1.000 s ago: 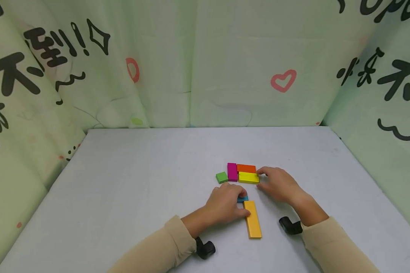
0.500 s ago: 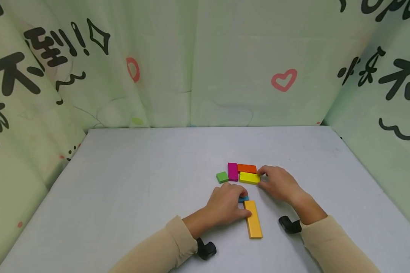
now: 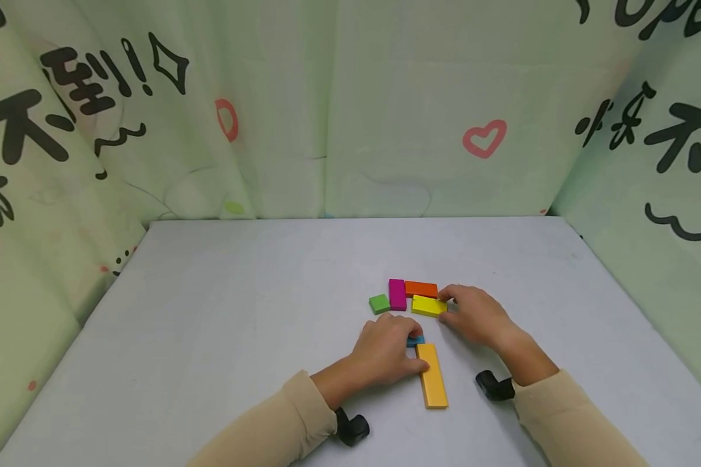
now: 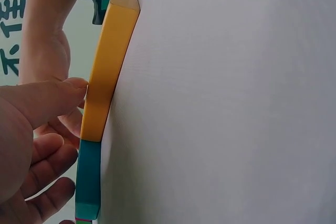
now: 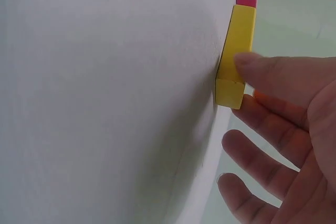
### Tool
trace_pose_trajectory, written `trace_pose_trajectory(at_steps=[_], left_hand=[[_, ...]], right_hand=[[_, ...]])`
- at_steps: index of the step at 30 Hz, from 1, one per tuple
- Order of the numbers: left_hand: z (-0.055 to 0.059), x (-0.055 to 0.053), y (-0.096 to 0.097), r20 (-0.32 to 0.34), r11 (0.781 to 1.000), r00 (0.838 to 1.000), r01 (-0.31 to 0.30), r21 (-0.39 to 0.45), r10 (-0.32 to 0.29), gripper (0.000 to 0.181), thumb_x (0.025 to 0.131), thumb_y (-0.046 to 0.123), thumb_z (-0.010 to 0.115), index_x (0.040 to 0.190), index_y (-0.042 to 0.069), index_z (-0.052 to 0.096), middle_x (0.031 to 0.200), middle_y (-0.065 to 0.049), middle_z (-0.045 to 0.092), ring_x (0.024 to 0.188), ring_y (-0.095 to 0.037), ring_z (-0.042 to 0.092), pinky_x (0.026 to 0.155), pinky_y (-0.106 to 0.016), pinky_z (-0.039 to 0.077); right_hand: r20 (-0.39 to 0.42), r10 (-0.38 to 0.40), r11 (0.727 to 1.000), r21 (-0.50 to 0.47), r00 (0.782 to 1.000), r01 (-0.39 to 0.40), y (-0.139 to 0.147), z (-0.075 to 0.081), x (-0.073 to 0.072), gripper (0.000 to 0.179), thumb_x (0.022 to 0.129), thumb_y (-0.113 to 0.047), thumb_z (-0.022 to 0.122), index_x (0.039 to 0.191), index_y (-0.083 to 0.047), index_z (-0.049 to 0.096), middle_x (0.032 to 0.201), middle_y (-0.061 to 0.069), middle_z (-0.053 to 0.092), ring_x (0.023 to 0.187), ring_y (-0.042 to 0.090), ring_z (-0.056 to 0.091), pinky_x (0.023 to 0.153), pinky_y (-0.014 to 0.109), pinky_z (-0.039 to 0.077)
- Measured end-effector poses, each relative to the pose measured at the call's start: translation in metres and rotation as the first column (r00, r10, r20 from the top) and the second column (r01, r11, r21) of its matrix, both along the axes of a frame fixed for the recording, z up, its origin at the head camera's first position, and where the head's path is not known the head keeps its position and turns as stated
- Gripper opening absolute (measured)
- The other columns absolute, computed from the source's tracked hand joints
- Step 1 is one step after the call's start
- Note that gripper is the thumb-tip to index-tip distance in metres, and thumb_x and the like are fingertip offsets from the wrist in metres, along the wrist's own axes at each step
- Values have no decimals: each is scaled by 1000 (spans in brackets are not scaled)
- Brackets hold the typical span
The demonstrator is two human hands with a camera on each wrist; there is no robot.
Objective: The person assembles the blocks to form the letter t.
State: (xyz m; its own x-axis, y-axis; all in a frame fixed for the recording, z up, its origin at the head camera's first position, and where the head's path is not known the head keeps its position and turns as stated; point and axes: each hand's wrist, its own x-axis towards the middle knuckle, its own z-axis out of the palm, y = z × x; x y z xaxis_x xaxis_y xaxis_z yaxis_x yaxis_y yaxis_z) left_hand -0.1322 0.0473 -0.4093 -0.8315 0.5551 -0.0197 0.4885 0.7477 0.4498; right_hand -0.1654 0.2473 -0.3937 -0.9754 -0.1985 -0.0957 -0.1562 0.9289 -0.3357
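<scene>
In the head view my left hand (image 3: 381, 347) rests over a blue block (image 3: 415, 341), its fingers loosely bent. Its thumb touches the left side of a long amber block (image 3: 432, 376); the left wrist view shows that contact on the amber block (image 4: 108, 72), end to end with the blue block (image 4: 88, 177). My right hand (image 3: 478, 316) pinches the right end of a yellow block (image 3: 429, 306) between thumb and index finger, clearest in the right wrist view, where the yellow block (image 5: 237, 40) lies on the table. The left index fingertip's contact is partly hidden.
Behind the yellow block lies an orange block (image 3: 421, 289), beside an upright-set magenta block (image 3: 397, 295). A small green block (image 3: 379, 303) sits left of it. The white table (image 3: 210, 324) is enclosed by pale green curtains (image 3: 385, 130). Black cameras ride on both wrists.
The yellow block has shifted slightly right and toward me in my right hand, leaving a small gap beside the magenta block. My left hand has stayed in place.
</scene>
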Motion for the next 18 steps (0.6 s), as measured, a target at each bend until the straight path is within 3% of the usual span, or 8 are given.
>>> trace_pose_trajectory(at_steps=[18], left_hand=[[-3,-1,1,-4,1000,1000,0,0,0,46,81,47,82,116,19,69,101,14,64,98,-8,51,76,-26,43]], right_hand=[[11,10,1000,3,1000,-10,-2,1,1,35,89,-19,77,116,0,67,111,15,67,104,36,59,95,55,48]])
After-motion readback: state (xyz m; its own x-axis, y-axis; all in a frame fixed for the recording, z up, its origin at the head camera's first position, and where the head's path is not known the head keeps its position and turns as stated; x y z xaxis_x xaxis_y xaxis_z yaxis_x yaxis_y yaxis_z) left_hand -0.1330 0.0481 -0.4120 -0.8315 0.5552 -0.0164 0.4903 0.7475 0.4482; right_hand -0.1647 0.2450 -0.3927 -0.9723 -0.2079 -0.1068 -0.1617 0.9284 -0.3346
